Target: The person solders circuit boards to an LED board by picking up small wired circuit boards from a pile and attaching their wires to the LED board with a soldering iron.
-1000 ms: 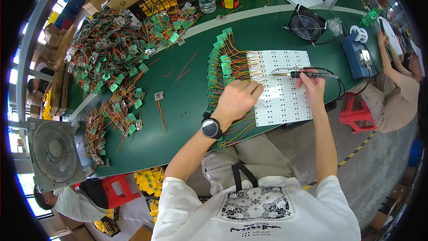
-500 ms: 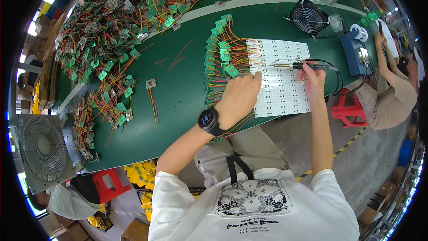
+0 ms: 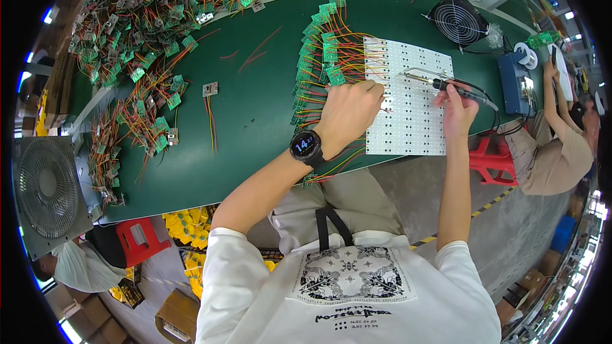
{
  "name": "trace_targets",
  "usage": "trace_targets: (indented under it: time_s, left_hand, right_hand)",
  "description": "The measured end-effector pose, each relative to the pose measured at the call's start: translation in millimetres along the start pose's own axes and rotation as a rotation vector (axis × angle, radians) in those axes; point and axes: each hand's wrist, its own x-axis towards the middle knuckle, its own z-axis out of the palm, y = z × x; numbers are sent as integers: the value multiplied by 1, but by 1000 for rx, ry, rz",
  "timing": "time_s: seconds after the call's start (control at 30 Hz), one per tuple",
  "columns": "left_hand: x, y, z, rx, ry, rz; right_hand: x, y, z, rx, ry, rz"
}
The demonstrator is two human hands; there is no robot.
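A white perforated panel [image 3: 408, 129] lies before me at the table's front edge. Red and yellow wires run from its left side to a row of small green circuit boards [image 3: 329, 48]. My left hand [image 3: 352, 111], with a black watch on the wrist, rests over those wires and the panel's left edge. Its fingers are curled closed; whatever is between the fingertips is hidden. In my right hand [image 3: 457, 109] is a soldering iron [image 3: 465, 92], held like a pen. Its metal tip points left over the panel, beside a thin curved metal tube; contact cannot be made out.
A large heap of wired boards [image 3: 137, 32] covers the table's far left. One loose board [image 3: 210, 90] lies mid-table. A black fan [image 3: 458, 20] and a blue soldering station [image 3: 513, 83] stand right. Another person [image 3: 554, 140] sits beyond, by a red stool [image 3: 494, 164].
The whole view has shifted. The soldering iron now slopes more, its handle lower toward the right. My left hand keeps its place at the panel's left edge.
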Motion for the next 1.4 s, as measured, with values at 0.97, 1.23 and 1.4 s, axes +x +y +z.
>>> trace_targets:
  time_s: [0.97,1.23,1.4]
  left_hand:
    - [4,-3,10,62,51,-53]
    - [4,-2,11,60,45,-54]
    - [3,-2,11,52,43,-56]
  right_hand:
    - [-6,-2,-4,-123,-167,100]
    - [-6,-4,-3,-177,-170,108]
    - [-6,-1,-5,-170,-174,101]
